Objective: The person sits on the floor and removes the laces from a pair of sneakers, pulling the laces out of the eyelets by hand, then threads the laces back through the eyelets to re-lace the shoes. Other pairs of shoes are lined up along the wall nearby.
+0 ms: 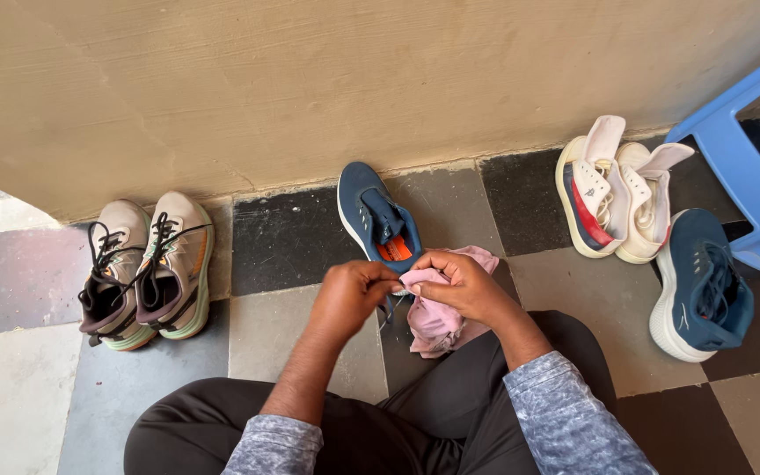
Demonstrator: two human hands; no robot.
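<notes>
A person sits on the tiled floor (292, 242) with both hands close together in front of them. The right hand (464, 286) has its grip closed on a pink cloth (437, 321), which hangs down onto the floor. The left hand (349, 295) pinches something small just beside the cloth. It looks like a dark shoelace (387, 310), but it is too small to be sure. Its grip is closed too.

Right behind the hands lies a blue shoe (371, 215) with an orange inside. Its toe points at the wall (310, 79). The other blue shoe (701, 286) lies well apart, on the right, near a blue plastic stool (749, 167). A pair of white shoes (617, 189) stands next to it. A pair of grey shoes with black laces (147, 268) stands on the left by the wall.

What could go wrong? The cloth is soft and floppy, so its loose end could drag on the floor and pick up dirt. The lace is thin, so it could slip out of the pinch. The hands are crowded together, so one could bump the blue shoe and tip it over.
</notes>
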